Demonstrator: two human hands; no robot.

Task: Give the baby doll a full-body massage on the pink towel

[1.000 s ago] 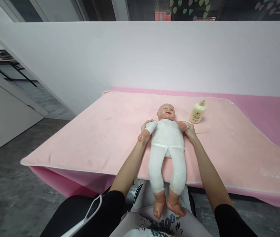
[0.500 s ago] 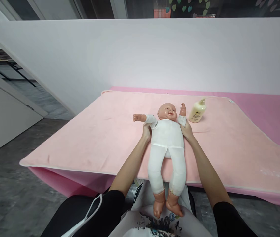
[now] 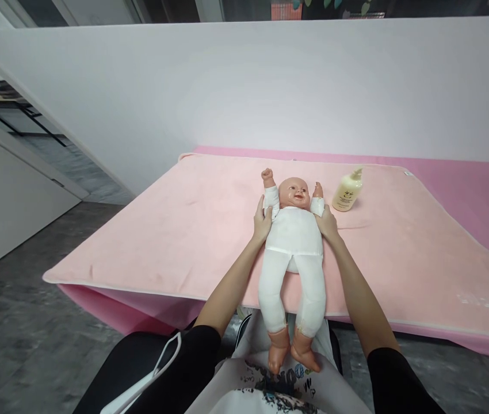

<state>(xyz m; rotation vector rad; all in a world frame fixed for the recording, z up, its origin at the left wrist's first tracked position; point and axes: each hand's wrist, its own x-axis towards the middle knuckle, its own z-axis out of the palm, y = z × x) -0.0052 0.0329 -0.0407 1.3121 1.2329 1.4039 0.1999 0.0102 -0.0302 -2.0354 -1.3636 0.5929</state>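
A baby doll (image 3: 294,236) with a white cloth body lies on its back on a light pink blanket (image 3: 149,230), its feet hanging past the near edge over my lap. Both of its arms point up beside its head. My left hand (image 3: 262,221) is closed around the doll's upper arm on the left side. On the other side, my right hand (image 3: 326,223) grips the other upper arm near the shoulder. Some of my fingers are hidden behind the doll's arms. A pale yellow pump bottle (image 3: 348,191) stands just beyond my right hand, apart from it.
The blanket lies over a darker pink cover (image 3: 477,201) on the table. A white wall (image 3: 270,86) rises behind the table. Grey floor (image 3: 20,322) shows at the left, and a white cord (image 3: 158,365) lies by my left sleeve.
The doll's arm on the left has swung from stretched out sideways to pointing up beside its head, with my left hand moving along it. My right hand stays on the other arm.
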